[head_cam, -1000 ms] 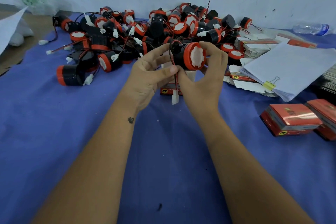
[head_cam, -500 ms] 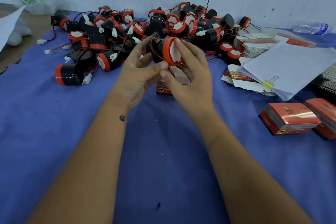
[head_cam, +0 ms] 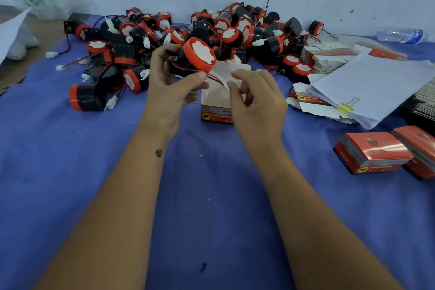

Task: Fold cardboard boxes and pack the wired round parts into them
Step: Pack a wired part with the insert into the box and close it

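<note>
Fingers of the left hand curled round one wired round part, thumb pressing its red-black lead against the body; item held above the table. Fingers of the right hand, just beside, pinched the lead's free end, drawing it off the part.

Directly behind both hands: one open cardboard box, standing on end, white flap raised, mouth toward the part.

Beyond the fingers: heap of like parts, leads tangled. Off to the right hand's side: closed red boxes, clipped paper stack, flat box blanks.

Handling, judged: part rigid plastic, light, smooth-sided; best taken round the black barrel, not by the thin lead, which looks pliant and apt to snag. Box thin card, easily crushed; steady it by the walls.

Change from one second earlier: part then sat in the right hand, face forward, lead hanging; it had since passed to the left, and the box, formerly hidden, stood exposed.
</note>
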{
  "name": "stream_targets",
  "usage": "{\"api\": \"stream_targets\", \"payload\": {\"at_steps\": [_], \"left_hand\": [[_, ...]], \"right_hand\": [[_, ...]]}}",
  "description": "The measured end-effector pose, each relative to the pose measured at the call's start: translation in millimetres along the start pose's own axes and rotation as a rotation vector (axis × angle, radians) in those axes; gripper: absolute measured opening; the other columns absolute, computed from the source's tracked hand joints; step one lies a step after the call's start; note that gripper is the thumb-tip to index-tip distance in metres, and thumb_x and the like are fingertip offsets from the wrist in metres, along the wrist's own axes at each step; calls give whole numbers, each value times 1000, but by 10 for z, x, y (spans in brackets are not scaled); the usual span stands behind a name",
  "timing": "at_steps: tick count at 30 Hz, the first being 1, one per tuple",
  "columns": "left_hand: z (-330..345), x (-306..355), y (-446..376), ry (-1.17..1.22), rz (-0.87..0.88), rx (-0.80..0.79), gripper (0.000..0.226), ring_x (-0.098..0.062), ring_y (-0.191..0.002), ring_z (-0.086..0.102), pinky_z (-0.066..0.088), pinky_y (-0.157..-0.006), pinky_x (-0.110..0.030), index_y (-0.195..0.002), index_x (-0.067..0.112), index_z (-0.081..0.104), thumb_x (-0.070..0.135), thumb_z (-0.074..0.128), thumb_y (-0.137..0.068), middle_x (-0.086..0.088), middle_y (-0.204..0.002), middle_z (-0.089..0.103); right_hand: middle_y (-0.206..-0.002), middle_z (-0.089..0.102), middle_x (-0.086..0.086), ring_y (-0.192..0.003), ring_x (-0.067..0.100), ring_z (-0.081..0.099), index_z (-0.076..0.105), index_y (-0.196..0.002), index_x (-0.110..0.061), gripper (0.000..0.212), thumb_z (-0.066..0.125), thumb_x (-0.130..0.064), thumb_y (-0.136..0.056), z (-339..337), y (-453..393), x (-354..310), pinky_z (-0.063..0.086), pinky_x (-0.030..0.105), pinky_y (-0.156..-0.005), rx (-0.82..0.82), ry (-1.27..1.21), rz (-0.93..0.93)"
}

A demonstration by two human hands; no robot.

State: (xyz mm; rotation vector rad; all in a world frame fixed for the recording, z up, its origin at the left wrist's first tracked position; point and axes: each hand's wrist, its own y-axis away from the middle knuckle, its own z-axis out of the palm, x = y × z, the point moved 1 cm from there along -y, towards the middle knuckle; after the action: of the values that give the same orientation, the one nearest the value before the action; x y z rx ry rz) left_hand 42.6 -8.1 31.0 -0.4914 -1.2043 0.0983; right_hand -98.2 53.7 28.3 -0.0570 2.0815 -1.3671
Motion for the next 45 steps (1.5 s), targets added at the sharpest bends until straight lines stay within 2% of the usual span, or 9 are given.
{"api": "stream_targets", "payload": {"at_steps": [6, 11, 20, 25, 28, 32, 37, 41, 45], "left_hand": [[96, 53, 4, -54, 93, 40, 46, -23, -90, 72, 58, -73, -34, -117, 20, 44, 9, 72, -82, -15, -128, 56], [113, 82, 20, -37, 64, 5, 49, -19, -87, 72, 55, -69, -28, -117, 24, 46, 22, 73, -76, -2, -115, 64], [168, 28, 24, -318, 173, -56, 44, -12, -107, 61, 50, -90, -25, -109, 19, 48, 22, 79, -78, 2, -111, 62], [303, 6, 104, -491, 342, 81, 47, -12, -100, 62, 53, -83, -24, -105, 20, 45, 27, 82, -77, 1, -105, 60], [375, -37, 126, -602, 391, 57, 48, -14, -88, 57, 51, -72, -25, -99, 19, 42, 17, 83, -74, -1, -100, 56], [431, -74, 125, -687, 469, 38, 43, -33, -98, 51, 48, -81, -31, -99, 6, 43, -4, 73, -70, -18, -110, 49], [417, -54, 132, -753, 531, -153, 49, -21, -125, 46, 45, -97, -22, -118, -2, 50, 4, 72, -75, -2, -135, 40], [313, -51, 135, -747, 495, -22, 53, -17, -114, 52, 45, -89, -19, -131, 9, 48, 7, 55, -79, -4, -135, 50], [129, -195, 18, -450, 43, 51, 74, -9, -134, 37, 43, -93, -18, -146, 26, 29, 15, 61, -80, 1, -150, 35]], "right_hand": [[-64, 62, 0, -61, 14, 55, 66, -119, -13, 28, 63, -16, -92, 42, 22, -82, 46, 30, -59, -91, -112, 155], [-102, 69, -5, -93, 11, 67, 63, -124, -12, 28, 55, -13, -97, 30, -19, -79, 53, 17, -76, -63, -331, 374], [-102, 69, 4, -93, 27, 66, 61, -117, -21, 23, 61, -19, -95, -95, -134, -76, 55, 48, -81, 14, -517, 546], [-104, 65, 11, -85, 13, 60, 53, -136, -15, 59, 72, -32, -83, -120, -148, -94, 57, 37, -79, -44, -536, 558], [-124, 59, 4, -111, 8, 58, 49, -140, -15, 74, 75, -36, -74, -79, -129, -142, 51, 31, -96, -139, -484, 488], [-133, 50, -3, -127, 10, 48, 41, -145, -13, 82, 81, -27, -75, -34, -114, -110, 43, 32, -107, -220, -388, 458], [-132, 55, 2, -122, 12, 55, 46, -142, -13, 69, 78, -14, -80, -35, -154, -21, 47, 34, -103, -89, -491, 561], [-132, 55, 4, -120, 14, 56, 49, -138, -18, 62, 73, -8, -82, -89, -182, 61, 49, 36, -101, -30, -551, 576], [-133, 49, 5, -128, 16, 48, 45, -140, -6, 67, 71, 3, -79, -84, -158, 57, 45, 37, -105, -109, -443, 287]]}}
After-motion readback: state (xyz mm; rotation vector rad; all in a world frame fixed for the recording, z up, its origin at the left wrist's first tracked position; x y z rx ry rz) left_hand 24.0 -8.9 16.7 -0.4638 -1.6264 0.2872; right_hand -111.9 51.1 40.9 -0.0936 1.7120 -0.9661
